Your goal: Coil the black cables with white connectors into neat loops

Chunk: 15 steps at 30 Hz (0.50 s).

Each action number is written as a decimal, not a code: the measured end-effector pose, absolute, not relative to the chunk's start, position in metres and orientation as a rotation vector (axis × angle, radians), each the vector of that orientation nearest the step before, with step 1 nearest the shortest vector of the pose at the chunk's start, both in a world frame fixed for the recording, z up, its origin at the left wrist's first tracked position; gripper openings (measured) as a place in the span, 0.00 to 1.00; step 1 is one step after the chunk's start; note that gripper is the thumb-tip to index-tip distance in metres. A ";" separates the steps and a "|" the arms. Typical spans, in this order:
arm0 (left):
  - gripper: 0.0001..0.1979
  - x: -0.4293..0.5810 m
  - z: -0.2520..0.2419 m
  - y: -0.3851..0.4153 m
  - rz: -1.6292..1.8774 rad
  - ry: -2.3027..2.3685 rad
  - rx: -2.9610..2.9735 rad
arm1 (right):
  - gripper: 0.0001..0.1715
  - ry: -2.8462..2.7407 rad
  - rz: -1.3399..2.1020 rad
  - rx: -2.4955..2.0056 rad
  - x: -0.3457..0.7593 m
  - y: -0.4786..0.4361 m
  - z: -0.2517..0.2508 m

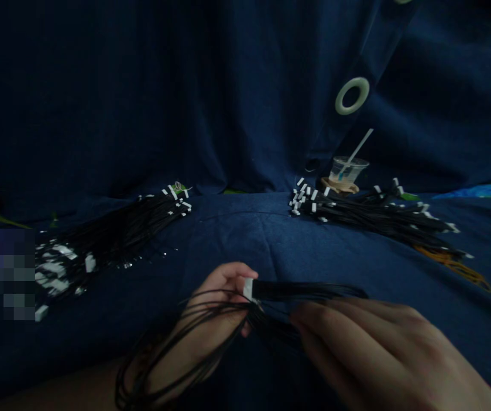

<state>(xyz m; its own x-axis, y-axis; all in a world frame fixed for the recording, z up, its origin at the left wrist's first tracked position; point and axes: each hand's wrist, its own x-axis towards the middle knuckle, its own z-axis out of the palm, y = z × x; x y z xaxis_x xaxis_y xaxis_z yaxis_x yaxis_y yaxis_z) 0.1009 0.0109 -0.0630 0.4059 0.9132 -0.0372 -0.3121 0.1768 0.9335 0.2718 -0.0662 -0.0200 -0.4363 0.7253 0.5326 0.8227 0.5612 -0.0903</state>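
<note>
My left hand [217,311] is closed around a black wire harness, its fingertips at the white connector [248,289]. Flat black wires [301,290] run right from that connector, while loose strands [160,371] loop back over my left wrist and forearm. To the right, my right hand [369,342] is closed with thumb and finger pressed together by the wires. Whether a strand sits between those fingertips is too dark and blurred to make out.
Bundles of black wires with white connectors lie at left [117,234] and right [365,217]. Orange cords [455,267] poke out below the right bundle. Behind it stands a clear plastic cup [348,170] with a straw; a pale ring [352,96] is above. Dark blue cloth [228,240] covers the surface.
</note>
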 end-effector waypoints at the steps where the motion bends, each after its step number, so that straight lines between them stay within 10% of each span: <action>1: 0.15 0.101 -0.062 0.009 0.968 0.717 1.024 | 0.16 -2.281 -0.273 -1.234 0.272 -0.066 -0.019; 15: 0.13 0.097 -0.057 0.007 0.924 0.662 0.981 | 0.18 -2.295 -0.343 -1.222 0.270 -0.066 -0.017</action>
